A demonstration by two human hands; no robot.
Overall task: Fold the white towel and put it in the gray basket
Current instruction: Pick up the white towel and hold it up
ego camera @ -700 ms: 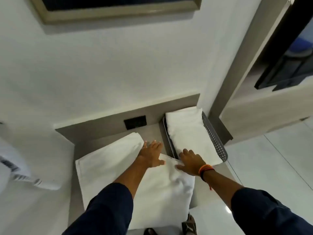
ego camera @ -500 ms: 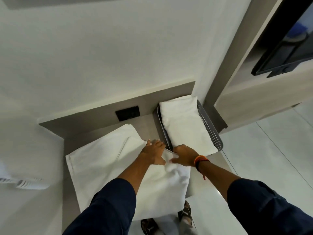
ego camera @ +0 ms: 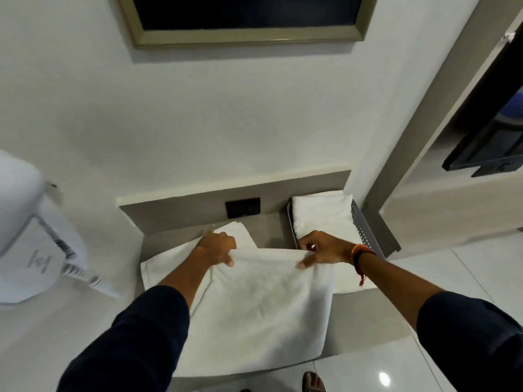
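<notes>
Both hands (left hand (ego camera: 216,247), right hand (ego camera: 322,247)) pinch the white towel's (ego camera: 254,306) edge.

A pale, plain wall (ego camera: 198,114) rises behind a grey worktop (ego camera: 365,321), with a dark picture in a dull gold frame (ego camera: 249,38) hanging high on it and a black socket plate (ego camera: 242,207) set into the grey upstand below. To the right a grey-beige door frame (ego camera: 430,114) leans past a dark wall-mounted screen (ego camera: 486,148). The floor (ego camera: 464,273) is glossy white tile, catching one small bright reflection of light.
</notes>
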